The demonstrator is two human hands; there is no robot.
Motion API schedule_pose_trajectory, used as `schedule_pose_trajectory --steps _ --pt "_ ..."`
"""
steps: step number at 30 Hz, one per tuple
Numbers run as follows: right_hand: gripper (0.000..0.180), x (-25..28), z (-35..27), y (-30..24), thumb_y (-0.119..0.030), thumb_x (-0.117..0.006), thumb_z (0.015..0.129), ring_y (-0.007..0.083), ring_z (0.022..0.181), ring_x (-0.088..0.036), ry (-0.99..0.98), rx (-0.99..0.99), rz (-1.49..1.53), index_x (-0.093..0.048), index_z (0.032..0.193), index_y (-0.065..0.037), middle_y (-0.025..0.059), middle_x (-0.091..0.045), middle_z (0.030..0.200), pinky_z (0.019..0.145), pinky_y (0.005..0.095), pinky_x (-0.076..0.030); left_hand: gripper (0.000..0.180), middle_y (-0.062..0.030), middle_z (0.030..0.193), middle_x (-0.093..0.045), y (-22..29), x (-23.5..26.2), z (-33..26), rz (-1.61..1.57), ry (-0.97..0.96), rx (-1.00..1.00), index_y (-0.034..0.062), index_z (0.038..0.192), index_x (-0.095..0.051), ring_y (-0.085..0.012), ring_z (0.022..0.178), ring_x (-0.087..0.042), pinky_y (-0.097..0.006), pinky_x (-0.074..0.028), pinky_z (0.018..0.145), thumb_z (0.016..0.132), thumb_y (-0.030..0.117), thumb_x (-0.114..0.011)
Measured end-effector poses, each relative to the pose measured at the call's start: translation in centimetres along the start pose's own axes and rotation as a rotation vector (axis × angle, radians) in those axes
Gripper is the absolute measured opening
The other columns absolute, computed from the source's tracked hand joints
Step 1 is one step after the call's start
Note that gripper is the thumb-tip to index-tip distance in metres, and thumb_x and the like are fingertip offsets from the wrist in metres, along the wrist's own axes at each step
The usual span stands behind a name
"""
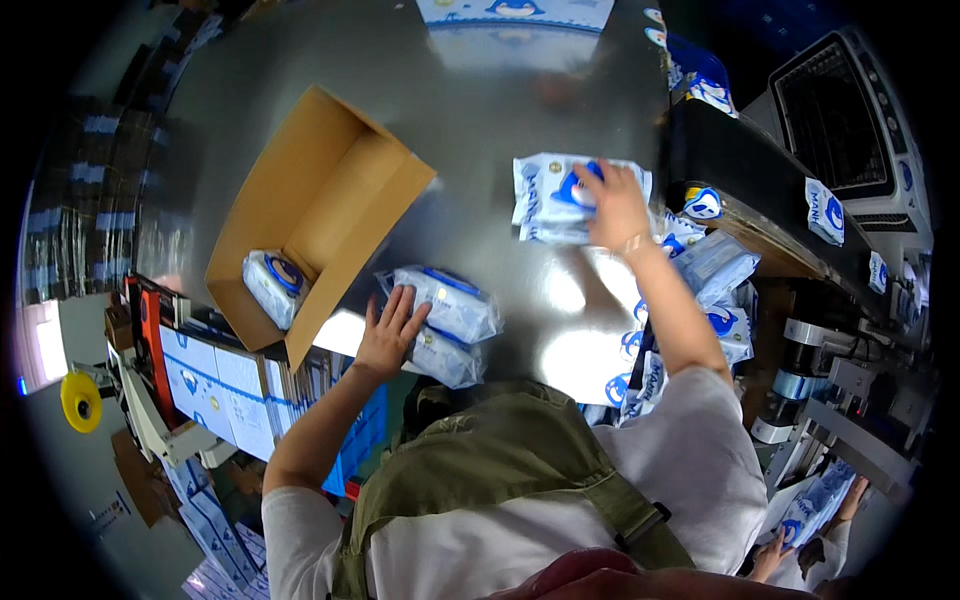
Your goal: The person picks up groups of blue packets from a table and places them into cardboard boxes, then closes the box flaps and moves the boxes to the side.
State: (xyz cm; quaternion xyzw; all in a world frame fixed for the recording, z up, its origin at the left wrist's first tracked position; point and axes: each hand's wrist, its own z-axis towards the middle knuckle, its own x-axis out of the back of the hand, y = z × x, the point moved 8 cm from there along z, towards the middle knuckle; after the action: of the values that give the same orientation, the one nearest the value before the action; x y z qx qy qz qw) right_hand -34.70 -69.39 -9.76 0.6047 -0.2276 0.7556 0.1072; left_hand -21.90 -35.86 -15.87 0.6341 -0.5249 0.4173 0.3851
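Note:
My left hand (388, 338) lies with spread fingers against two white-and-blue soft packs of wipes (445, 305), side by side near the table's front edge. Farther right, my right hand (616, 208) has its fingers bent over the right part of another pack of wipes (545, 195) on the table. How far the fingers reach round that pack is partly hidden. Left of my left hand, an open brown cardboard box (300, 200) lies tilted on the table, with one pack of wipes (275, 285) inside at its near end.
A pile of packs (715, 265) lies right of my right forearm, below a dark conveyor (750, 180) carrying more packs. A printed white-and-blue carton (515, 12) stands at the far edge. Flat cartons (215, 390) stand at lower left. At lower right a co-worker's hands (770, 555) hold packs.

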Motion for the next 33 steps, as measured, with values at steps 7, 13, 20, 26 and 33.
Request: schedule_pose_trajectory --steps 7,13,20,26,33 --pt "0.097 -2.3 -2.9 -3.7 -0.021 -0.084 0.049 0.0361 0.123 -0.040 0.010 -0.018 -0.090 -0.039 0.135 -0.022 0.0162 -0.042 0.133 0.102 0.0465 -0.033 0.072 -0.0105 0.149 -0.022 0.1 2.3 3.0 0.121 0.113 -0.163 0.0207 0.143 -0.026 -0.0260 0.138 -0.022 -0.057 -0.023 0.105 0.078 0.004 -0.054" --pt "0.101 -6.7 3.7 7.8 -0.040 -0.085 0.049 0.0315 0.115 -0.052 -0.563 -0.447 0.538 -0.041 0.131 0.000 0.0197 -0.053 0.124 0.097 0.0356 -0.041 0.079 -0.0191 0.132 -0.040 -4.7 0.6 -0.6 -0.719 0.503 0.584 0.0152 0.139 -0.032 -0.0334 0.125 -0.036 -0.057 -0.030 0.099 0.067 0.007 -0.066" --pt "0.083 -15.2 -1.8 -1.0 -0.022 -0.079 0.062 0.0264 0.107 -0.054 -0.518 -0.586 1.257 -0.040 0.132 0.000 0.0158 -0.056 0.119 0.093 0.0361 -0.042 0.065 -0.0144 0.119 -0.054 0.4 -8.3 -0.1 -2.151 0.103 0.861 0.0043 0.130 -0.041 -0.0292 0.106 -0.055 -0.043 -0.043 0.091 0.078 0.033 -0.067" --pt "0.060 -14.4 -10.5 0.1 -0.009 -0.066 0.064 0.0285 0.088 -0.061 -0.141 -0.903 1.715 -0.049 0.121 0.003 0.0144 -0.062 0.098 0.083 0.0390 -0.050 0.074 -0.0150 0.114 -0.060 -1.0 -6.1 -2.2 -1.979 0.337 0.588 0.0017 0.129 -0.045 -0.0270 0.105 -0.057 -0.036 -0.043 0.093 0.068 0.029 -0.077" --pt "0.061 2.8 -0.9 -2.0 -0.029 -0.057 0.077 0.0299 0.113 -0.052 0.366 -0.237 1.800 -0.044 0.128 0.002 0.0160 -0.052 0.124 0.098 0.0416 -0.040 0.088 -0.0194 0.119 -0.055 -9.7 13.6 -9.9 -1.303 1.254 0.182 -0.0031 0.130 -0.037 -0.0255 0.110 -0.053 -0.035 -0.040 0.094 0.069 0.050 -0.073"
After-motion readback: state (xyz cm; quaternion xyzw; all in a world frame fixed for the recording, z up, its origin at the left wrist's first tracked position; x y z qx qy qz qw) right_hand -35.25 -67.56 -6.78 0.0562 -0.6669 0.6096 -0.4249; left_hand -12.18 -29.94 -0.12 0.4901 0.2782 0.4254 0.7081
